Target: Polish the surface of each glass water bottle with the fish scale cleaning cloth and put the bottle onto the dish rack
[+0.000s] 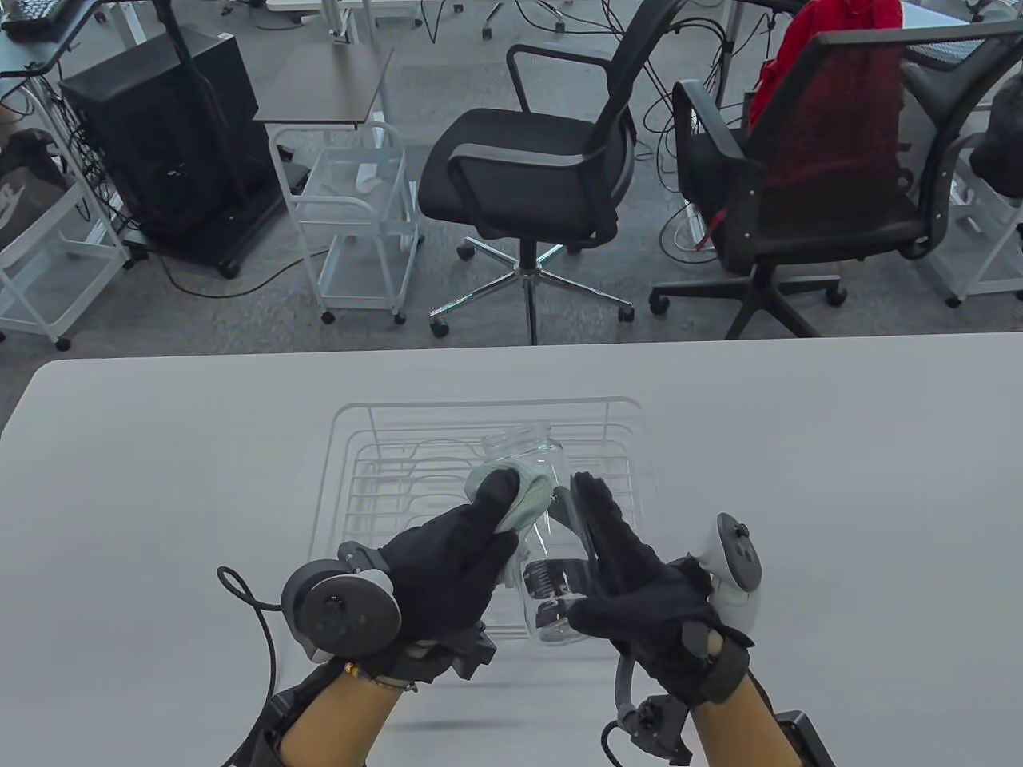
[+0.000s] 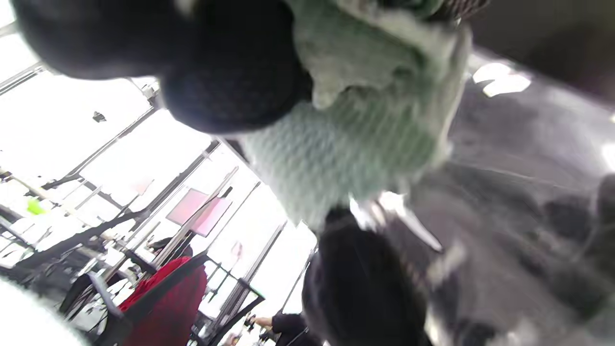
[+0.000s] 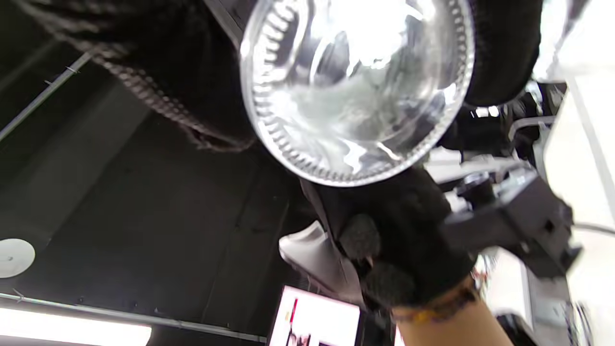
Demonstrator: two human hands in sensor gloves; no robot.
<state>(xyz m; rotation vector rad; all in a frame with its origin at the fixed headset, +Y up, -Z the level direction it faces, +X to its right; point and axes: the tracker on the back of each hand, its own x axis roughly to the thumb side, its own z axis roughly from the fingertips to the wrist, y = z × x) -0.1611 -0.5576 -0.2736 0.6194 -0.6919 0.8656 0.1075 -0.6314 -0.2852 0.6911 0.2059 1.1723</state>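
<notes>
A clear glass bottle (image 1: 537,454) is held on a slant above the white wire dish rack (image 1: 376,423), mouth pointing away from me. My left hand (image 1: 495,489) presses a pale green cleaning cloth (image 1: 531,497) against the bottle's upper left side, fingers curled over it. My right hand (image 1: 595,551) holds the bottle from the right, fingers laid along its side and thumb near the base. The left wrist view shows the cloth (image 2: 346,144) under dark fingers (image 2: 230,81) on the glass (image 2: 504,168). The right wrist view looks at the ribbed bottle base (image 3: 355,86) between gloved fingers (image 3: 158,72).
The rack sits mid-table on a pale grey table (image 1: 799,447), and I see no other bottle in it. Two black office chairs (image 1: 535,168) (image 1: 807,192) and a white trolley (image 1: 360,208) stand beyond the far edge.
</notes>
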